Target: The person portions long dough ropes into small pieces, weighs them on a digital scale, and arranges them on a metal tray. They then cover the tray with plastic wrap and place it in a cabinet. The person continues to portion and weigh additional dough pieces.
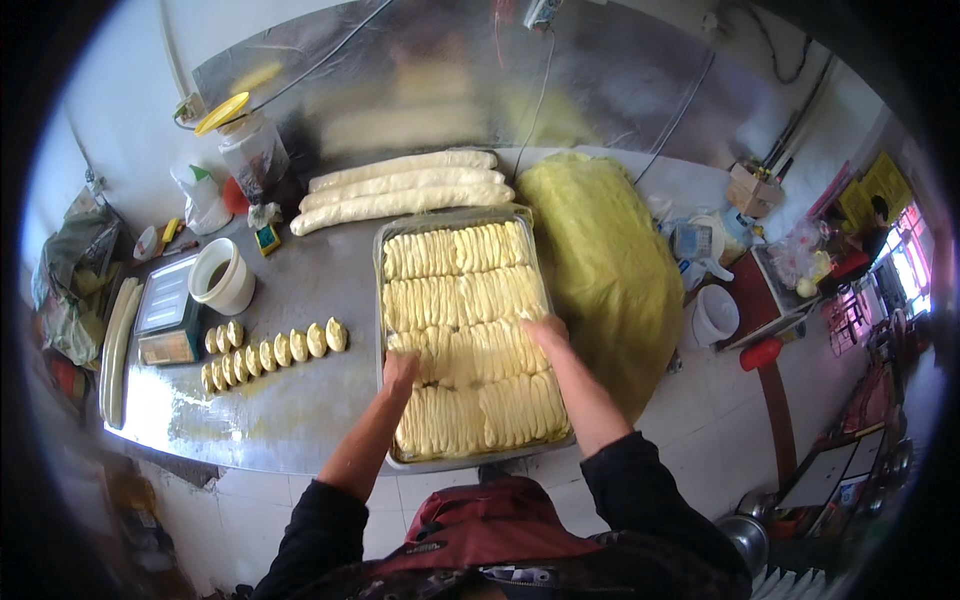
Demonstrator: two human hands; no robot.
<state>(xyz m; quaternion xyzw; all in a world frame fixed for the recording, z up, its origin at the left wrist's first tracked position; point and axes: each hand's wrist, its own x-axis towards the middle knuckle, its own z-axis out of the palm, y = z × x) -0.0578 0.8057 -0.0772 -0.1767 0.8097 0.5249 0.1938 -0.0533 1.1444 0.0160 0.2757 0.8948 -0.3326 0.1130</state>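
A large metal tray (pixel 379 300) holds four crosswise rows of pale yellow dough strips packed side by side. My left hand (pixel 401 369) is at the left end of the third row of dough strips (pixel 476 352), inside the tray's wall. At that row's right end is my right hand (pixel 547 331), its fingertips on the dough. Both hands close around the row's ends, with their fingers partly hidden. The middle of this row looks slightly blurred. The nearest row (pixel 480 416) and the two farther ones lie flat in the tray.
Three long dough rolls (pixel 401 187) lie behind the tray. To its right, a yellow cloth or sheet (pixel 600 262) covers a bulky mound. Several cut dough pieces (pixel 281 349), a white bucket (pixel 223 277), a scale (pixel 166 300) and two thin dough rolls (pixel 120 352) are at left.
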